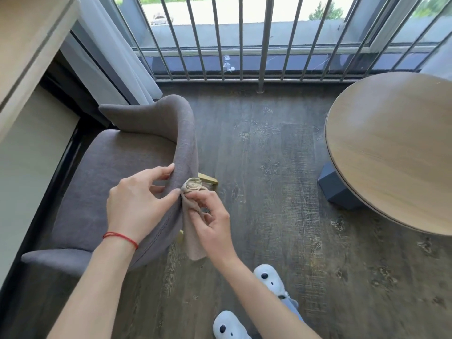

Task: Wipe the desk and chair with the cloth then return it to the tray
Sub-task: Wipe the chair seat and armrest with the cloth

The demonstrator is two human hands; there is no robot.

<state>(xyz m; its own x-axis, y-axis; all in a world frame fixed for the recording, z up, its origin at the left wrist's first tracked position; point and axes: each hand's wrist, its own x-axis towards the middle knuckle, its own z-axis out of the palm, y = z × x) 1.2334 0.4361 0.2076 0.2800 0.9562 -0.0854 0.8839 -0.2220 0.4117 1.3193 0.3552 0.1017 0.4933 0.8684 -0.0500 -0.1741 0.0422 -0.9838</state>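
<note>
The cloth (193,216) could have slipped and dropped to the floor (269,167), because the right hand (212,221) only pinched it with the fingertips at its bunched top. Most of the cloth hung loose below that hand, just beside the outer side of the chair (117,172) back. It might also have missed spots, since only the small bunched part touched the chair. The left hand (137,199) gripped the top edge of the chair back, thumb on the outside near the cloth, fingers curled over the rim. If that hand let go, the chair could have turned or slid.

The cloth looked beige, soft and thin, scrunched into a little swirl on top and hanging down long and flat. The round table (396,152) stood well apart on the right. No tray was in view.
</note>
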